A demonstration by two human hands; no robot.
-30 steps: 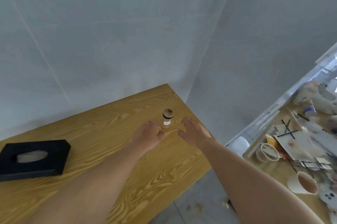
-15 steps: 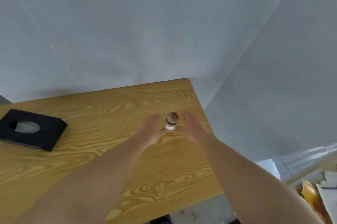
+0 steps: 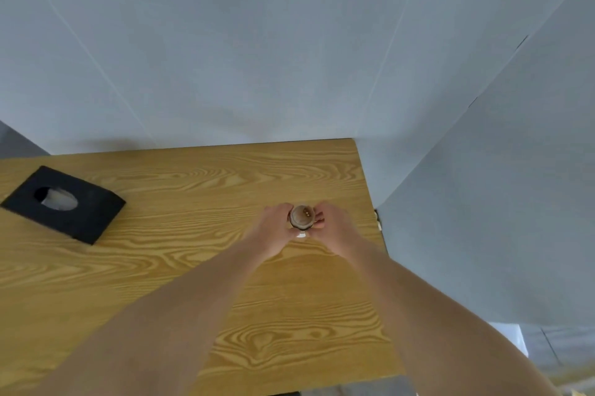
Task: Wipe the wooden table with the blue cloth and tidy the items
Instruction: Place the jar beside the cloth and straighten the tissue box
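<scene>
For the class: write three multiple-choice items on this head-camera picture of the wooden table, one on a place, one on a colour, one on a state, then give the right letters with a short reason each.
1. Where does the tissue box lie on the wooden table?
A. at its left side
B. at its right edge
C. between the two hands

2. What colour is the tissue box?
A. white
B. black
C. red

3. How do the hands stand to the small bottle?
A. both rest flat, far from it
B. only one is near it
C. the left hand and the right hand close on it from either side

Answers:
1 A, the box sits far left, apart from the hands.
2 B, its casing is black around a pale opening.
3 C, fingers of both hands meet the upright bottle's sides.
</scene>
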